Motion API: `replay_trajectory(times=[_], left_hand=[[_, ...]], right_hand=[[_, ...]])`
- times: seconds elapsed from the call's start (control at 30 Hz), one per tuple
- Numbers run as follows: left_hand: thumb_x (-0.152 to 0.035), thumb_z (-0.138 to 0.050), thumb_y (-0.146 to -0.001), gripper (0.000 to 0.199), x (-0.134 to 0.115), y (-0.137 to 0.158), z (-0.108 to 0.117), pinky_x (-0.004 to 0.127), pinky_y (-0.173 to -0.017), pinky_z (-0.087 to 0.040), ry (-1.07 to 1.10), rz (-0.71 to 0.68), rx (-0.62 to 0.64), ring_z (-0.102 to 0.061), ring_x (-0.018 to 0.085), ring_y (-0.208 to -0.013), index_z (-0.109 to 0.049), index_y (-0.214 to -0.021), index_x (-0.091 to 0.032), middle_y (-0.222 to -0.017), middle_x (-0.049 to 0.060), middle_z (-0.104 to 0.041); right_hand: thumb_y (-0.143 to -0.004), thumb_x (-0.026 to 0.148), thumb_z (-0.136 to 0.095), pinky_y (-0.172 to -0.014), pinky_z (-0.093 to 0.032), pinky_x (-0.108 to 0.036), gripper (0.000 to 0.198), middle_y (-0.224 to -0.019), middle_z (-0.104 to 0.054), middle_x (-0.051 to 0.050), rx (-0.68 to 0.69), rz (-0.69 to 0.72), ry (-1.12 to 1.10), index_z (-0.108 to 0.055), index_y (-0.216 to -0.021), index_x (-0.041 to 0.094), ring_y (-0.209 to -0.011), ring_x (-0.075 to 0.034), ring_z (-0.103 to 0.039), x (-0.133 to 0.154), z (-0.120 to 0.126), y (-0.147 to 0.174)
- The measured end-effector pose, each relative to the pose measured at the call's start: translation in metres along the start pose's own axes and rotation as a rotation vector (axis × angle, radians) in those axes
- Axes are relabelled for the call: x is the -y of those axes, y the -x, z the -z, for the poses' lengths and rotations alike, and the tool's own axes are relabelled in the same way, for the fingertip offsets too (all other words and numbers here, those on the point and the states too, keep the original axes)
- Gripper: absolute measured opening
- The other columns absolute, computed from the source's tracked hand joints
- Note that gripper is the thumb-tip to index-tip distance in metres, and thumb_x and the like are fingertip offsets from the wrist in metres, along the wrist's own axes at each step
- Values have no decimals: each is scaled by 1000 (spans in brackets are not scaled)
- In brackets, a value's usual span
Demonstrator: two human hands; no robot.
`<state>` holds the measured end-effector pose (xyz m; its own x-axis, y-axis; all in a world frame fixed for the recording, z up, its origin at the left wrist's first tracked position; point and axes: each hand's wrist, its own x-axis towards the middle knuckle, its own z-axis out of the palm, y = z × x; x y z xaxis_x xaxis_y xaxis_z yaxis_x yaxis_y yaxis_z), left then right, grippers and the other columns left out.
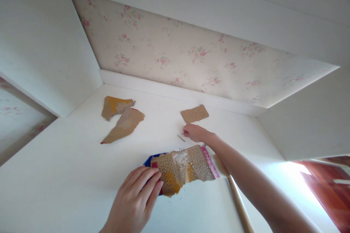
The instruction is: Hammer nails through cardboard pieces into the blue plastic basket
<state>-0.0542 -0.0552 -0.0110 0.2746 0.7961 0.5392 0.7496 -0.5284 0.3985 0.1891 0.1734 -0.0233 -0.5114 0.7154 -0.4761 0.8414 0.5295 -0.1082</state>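
Observation:
A long piece of cardboard (166, 165) full of small holes lies on the white surface, with clear tape across its middle, a pink strip at the right and blue material beneath its left end. My left hand (136, 193) rests over that left end, fingers bent and closed on it. Beyond the cardboard, my right hand (195, 133) is closed in a pinch at the surface, a thin dark tip showing at its fingertips. Beside it lies a thin nail-like piece (181, 138). A smaller holed cardboard piece (195, 113) lies just behind my right hand.
Two torn cardboard scraps (116, 106) lie at the left of the white surface (68, 160). A round wooden stick (240, 207) runs beneath my right forearm. White panels stand around, with floral wallpaper (177, 51) at the back. Something red-brown (328, 189) shows at the lower right.

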Motion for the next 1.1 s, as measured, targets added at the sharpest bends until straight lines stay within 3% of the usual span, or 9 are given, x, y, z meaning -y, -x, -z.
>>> replay_trajectory(times=[0.33,0.47,0.6,0.67,0.73,0.8,0.9,1.0,1.1], left_hand=[[-18,-54,-95,19,-3,-5,0,38,-87,-52,-8,46,16,-64,21,-94,-67,-109,-18,-104,6,-72],[-17,-54,-95,19,1,-16,2,39,-87,-51,18,54,56,-64,21,-94,-66,-109,-19,-106,5,-72],[-24,-51,-97,21,11,-39,0,39,-89,-51,54,111,131,-64,20,-97,-67,-111,-21,-107,5,-71],[-28,-53,-96,21,17,-54,-3,39,-91,-51,70,156,207,-64,20,-98,-68,-110,-22,-107,4,-71],[-30,-56,-94,20,21,-67,-8,38,-92,-50,89,166,287,-63,20,-100,-69,-107,-23,-107,3,-71],[-32,-59,-92,19,23,-76,-13,38,-92,-49,102,143,353,-63,20,-100,-70,-106,-24,-106,1,-71],[-33,-63,-89,19,23,-82,-21,37,-91,-49,134,144,402,-64,20,-97,-71,-104,-24,-103,0,-73],[-30,-60,-91,16,23,-84,-25,33,-88,-50,190,193,398,-66,18,-92,-73,-100,-25,-99,-2,-74],[-28,-56,-93,18,24,-84,-27,30,-87,-50,249,221,392,-67,16,-89,-74,-97,-26,-96,-2,-74]], right_hand=[[-97,32,-57,-74,-56,-36,24,-101,-67,-5,-217,-72,-123,-62,-112,15,-82,-17,-67,-1,12,20],[-102,20,-37,-75,-51,-35,29,-92,-70,-9,-457,-102,-242,-56,-123,14,-80,-20,-67,-1,30,52],[-101,29,-39,-77,-53,-30,26,-102,-70,-8,-628,-95,-414,-62,-109,20,-85,-18,-67,20,23,100],[-97,38,-48,-71,-56,-29,24,-97,-71,-6,-683,-94,-731,-63,-109,22,-78,-16,-68,37,9,126],[-84,41,-69,-67,-59,-31,40,-106,-71,-7,-582,13,-1108,-60,-119,24,-80,-19,-70,54,-7,148],[-81,40,-74,-64,-60,-32,39,-101,-72,-7,-557,-5,-1274,-63,-115,25,-80,-20,-70,69,-22,162],[-94,40,-59,-67,-59,-31,23,-87,-73,-4,-649,-58,-1272,-68,-107,24,-74,-18,-68,89,-36,169],[-99,36,-49,-62,-54,-27,25,-75,-69,-1,-732,-63,-1104,-71,-103,25,-64,-15,-63,105,-40,163],[-98,32,-52,-70,-52,-26,22,-89,-70,-3,-795,-67,-956,-73,-98,26,-78,-16,-65,118,-37,153]])
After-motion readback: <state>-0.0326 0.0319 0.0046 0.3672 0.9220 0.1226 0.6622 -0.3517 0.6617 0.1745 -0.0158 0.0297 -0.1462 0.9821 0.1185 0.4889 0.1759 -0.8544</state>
